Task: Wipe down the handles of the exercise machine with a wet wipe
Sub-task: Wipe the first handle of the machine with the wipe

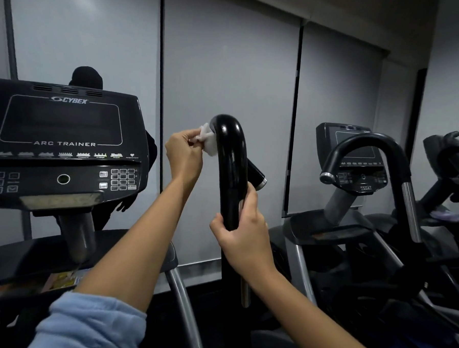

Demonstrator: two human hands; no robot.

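Note:
A glossy black curved handle point(230, 158) of the exercise machine rises in the middle of the head view. My left hand point(184, 151) pinches a crumpled white wet wipe point(207, 139) and holds it against the handle's upper left side, just below the bend. My right hand point(242, 233) grips the handle's straight shaft lower down, fingers wrapped round it. The handle's far end with a silver cap point(260, 179) pokes out behind the shaft.
The machine's console point(62, 143), marked Arc Trainer, stands at the left. A second machine with its own curved handle point(365, 151) and console is at the right. Grey blinds point(228, 67) cover the wall behind. A magazine point(63, 281) lies on the console shelf.

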